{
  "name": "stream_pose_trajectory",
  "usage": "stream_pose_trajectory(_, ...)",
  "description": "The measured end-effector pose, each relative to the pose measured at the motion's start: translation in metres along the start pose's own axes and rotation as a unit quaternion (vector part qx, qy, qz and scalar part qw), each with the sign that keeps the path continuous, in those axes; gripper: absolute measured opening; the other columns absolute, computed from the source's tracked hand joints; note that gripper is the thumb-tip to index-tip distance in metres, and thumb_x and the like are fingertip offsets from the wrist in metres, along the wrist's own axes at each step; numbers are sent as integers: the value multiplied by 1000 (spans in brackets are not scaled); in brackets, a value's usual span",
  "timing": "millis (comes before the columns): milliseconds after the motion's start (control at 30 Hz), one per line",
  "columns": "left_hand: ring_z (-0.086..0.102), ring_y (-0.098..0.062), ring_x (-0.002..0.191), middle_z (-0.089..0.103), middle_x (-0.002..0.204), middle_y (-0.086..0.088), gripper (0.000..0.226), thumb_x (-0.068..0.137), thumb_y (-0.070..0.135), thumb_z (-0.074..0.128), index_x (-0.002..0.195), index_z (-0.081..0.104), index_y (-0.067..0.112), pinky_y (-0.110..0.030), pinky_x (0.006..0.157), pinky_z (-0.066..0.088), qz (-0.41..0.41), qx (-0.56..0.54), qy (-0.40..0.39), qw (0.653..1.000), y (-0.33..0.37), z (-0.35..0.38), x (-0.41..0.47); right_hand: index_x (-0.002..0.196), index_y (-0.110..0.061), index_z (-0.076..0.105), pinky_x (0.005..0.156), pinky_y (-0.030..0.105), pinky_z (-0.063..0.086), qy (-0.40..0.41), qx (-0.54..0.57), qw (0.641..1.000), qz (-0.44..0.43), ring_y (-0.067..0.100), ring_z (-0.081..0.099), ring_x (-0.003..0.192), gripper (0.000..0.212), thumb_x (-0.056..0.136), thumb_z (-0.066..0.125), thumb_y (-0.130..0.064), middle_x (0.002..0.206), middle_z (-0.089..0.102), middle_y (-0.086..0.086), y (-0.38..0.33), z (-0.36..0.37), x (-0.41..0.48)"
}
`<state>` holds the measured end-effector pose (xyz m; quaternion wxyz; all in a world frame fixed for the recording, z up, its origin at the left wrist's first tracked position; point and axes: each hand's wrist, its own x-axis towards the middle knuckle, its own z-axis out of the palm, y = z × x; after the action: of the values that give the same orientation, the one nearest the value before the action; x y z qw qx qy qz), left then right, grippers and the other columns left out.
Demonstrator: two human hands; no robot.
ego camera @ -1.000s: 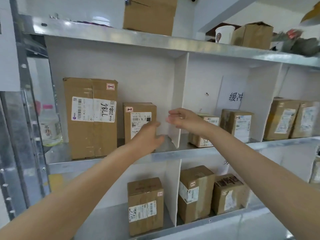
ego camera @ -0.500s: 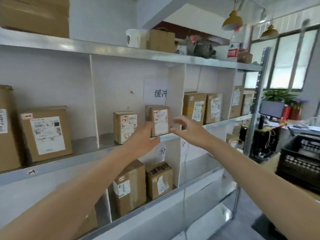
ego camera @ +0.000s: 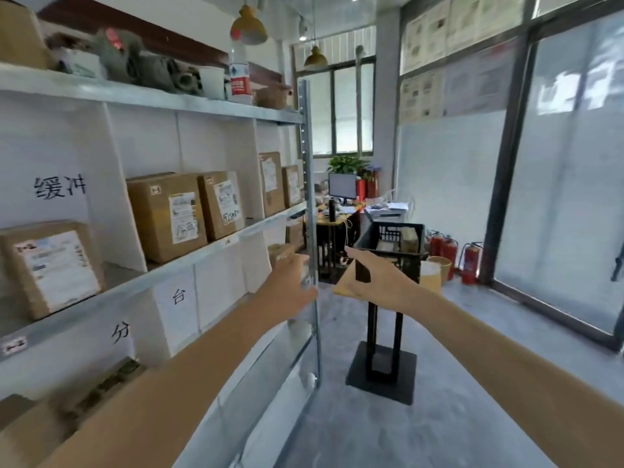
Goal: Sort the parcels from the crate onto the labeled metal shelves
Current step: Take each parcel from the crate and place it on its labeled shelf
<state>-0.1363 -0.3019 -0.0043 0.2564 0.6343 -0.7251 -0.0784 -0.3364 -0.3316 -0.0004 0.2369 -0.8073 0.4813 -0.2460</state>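
The black plastic crate [ego camera: 391, 238] stands on a black pedestal stand [ego camera: 383, 363] ahead, with brown parcels showing inside it. The metal shelves [ego camera: 216, 246] run along my left, holding several labelled cardboard parcels [ego camera: 167, 216] between white dividers. My left hand [ego camera: 288, 287] is stretched forward, empty and relaxed, in front of the shelf's end post [ego camera: 310, 211]. My right hand [ego camera: 374, 276] reaches forward with fingers extended, holding nothing, just short of the crate.
Paper signs with Chinese characters mark the shelf bays. A desk with a monitor [ego camera: 341, 186] and a plant sits at the back. Red fire extinguishers [ego camera: 467, 261] stand by the glass wall on the right. Bare grey floor lies ahead.
My view has swung right from the shelf bays to the crate. Both empty hands moved away from the shelved parcels and now point toward the crate.
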Motion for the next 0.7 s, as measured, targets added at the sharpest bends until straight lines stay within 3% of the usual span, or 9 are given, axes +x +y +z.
stream_pose_trajectory(100,45,-19,118,44,132,-5,60,87,34,61,139,38,15,-31,94,41,37,-28,-15,999,-1,34,42,155,-19,22,102,13,36,23,-22,998,46,18,47,129,70,96,60,-21,151,41,6,35,-10,14)
stream_pose_trajectory(200,39,-18,125,41,137,-6,58,90,29,59,141,35,12,-24,94,33,64,-29,-36,997,-7,64,78,155,-24,22,116,32,32,46,-60,995,71,19,33,142,70,96,59,-32,159,29,-1,66,-10,36)
stream_pose_trajectory(267,38,-17,127,39,141,-5,59,92,27,58,143,33,11,-20,92,29,79,-45,-45,995,-15,81,102,155,-25,24,117,38,29,58,-68,992,89,19,32,143,69,96,58,-33,159,29,-1,81,-7,56)
stream_pose_trajectory(367,33,-18,132,30,149,-6,64,93,31,55,147,28,10,-21,97,30,82,-55,-72,992,-35,108,136,155,-23,23,116,34,23,50,-100,987,115,18,28,145,68,98,56,-33,160,26,-1,98,-1,88)
stream_pose_trajectory(433,34,-20,133,32,148,-6,64,94,33,54,147,27,9,-29,107,32,82,-52,-98,990,-50,127,153,156,-19,21,115,30,25,37,-109,984,134,19,25,147,69,98,56,-32,161,24,0,109,2,111)
stream_pose_trajectory(533,37,-20,130,36,144,-4,60,93,33,54,143,31,10,-34,107,35,88,-50,-112,988,-68,147,183,155,-16,22,114,29,26,47,-116,981,149,20,27,146,67,98,56,-28,160,27,2,124,6,142)
stream_pose_trajectory(700,31,-20,137,34,149,-5,63,94,35,51,147,28,9,-38,111,32,87,-65,-114,988,-89,166,232,154,-16,25,114,34,31,58,-104,977,178,23,33,142,67,97,58,-27,157,31,3,152,20,176)
